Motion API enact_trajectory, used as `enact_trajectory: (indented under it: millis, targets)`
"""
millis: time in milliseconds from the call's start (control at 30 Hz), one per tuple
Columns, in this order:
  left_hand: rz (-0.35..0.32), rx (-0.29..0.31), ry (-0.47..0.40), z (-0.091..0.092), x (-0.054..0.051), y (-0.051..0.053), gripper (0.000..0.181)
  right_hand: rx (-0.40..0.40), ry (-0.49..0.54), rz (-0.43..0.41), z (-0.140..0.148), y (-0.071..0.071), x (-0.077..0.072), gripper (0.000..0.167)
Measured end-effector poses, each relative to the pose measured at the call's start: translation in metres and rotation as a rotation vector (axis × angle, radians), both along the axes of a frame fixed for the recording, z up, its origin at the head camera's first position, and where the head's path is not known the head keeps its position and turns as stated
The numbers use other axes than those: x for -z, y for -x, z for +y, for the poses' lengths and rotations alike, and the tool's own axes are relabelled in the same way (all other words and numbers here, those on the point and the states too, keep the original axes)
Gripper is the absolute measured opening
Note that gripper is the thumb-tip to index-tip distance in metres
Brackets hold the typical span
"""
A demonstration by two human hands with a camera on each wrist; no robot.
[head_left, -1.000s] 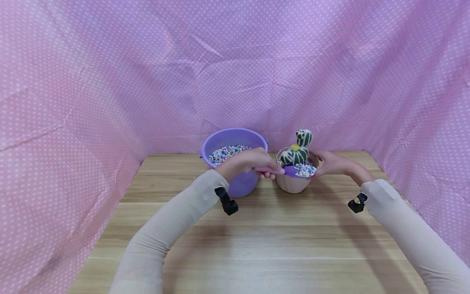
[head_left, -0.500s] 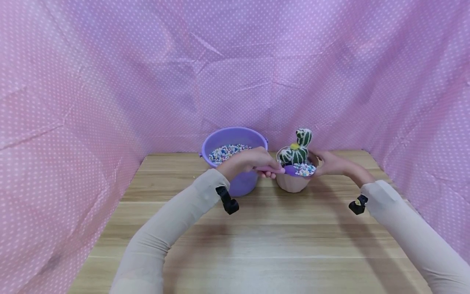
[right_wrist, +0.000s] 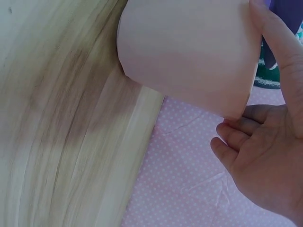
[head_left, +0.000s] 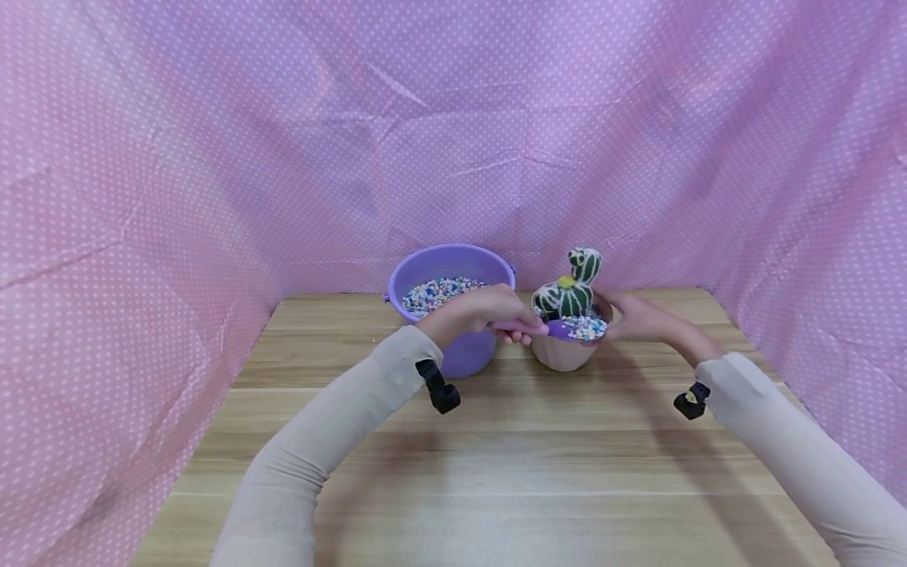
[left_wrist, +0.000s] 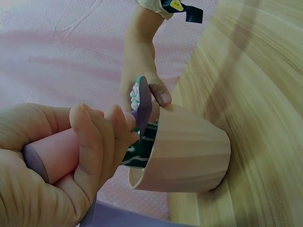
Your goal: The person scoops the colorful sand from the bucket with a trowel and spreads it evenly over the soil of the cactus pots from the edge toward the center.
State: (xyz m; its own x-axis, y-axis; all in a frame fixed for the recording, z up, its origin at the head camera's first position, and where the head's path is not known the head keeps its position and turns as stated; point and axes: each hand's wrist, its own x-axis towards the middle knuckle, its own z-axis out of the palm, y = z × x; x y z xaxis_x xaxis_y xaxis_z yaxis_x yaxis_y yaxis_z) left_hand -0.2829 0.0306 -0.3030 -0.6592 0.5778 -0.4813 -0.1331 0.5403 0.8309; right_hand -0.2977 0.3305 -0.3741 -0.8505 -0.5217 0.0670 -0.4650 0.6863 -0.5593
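My left hand (head_left: 506,311) grips the pink handle of a small toy shovel (head_left: 558,330), fingers curled round it. Multicoloured beads (head_left: 586,327) fill its purple blade, which is level over the near rim of a pale pink flowerpot (head_left: 563,354). In the pot stands a striped green cactus (head_left: 575,299) with a yellow flower. My right hand (head_left: 638,318) holds the pot's rim from the right side. The right wrist view shows the thumb (right_wrist: 279,33) at the rim and the other fingers (right_wrist: 236,135) behind the pot. In the left wrist view, the blade hides part of the cactus.
A purple bucket (head_left: 471,358) with similar beads (head_left: 441,294) stands left of the pot, partly behind my left hand. Both stand on a wooden table (head_left: 496,472) near its back edge. A pink dotted cloth (head_left: 453,134) hangs behind and along the sides.
The pot, the cactus and the shovel have shifted very slightly left. My right wrist sits a little lower. Both hands keep their hold.
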Motion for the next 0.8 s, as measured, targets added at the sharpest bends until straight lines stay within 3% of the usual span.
enact_trajectory:
  millis: [267,533,800]
  targets:
    - [-0.001,0.032,0.029,0.000,0.002,0.001,0.034,-0.044,-0.024,-0.041,0.007,0.001,-0.004,0.101]
    - [-0.019,0.040,0.021,0.002,0.001,0.000,0.032,-0.077,0.007,-0.274,0.020,0.004,-0.015,0.101]
    - [-0.024,0.038,-0.002,0.003,0.002,-0.003,0.024,-0.085,0.045,-0.306,0.021,0.006,-0.018,0.097]
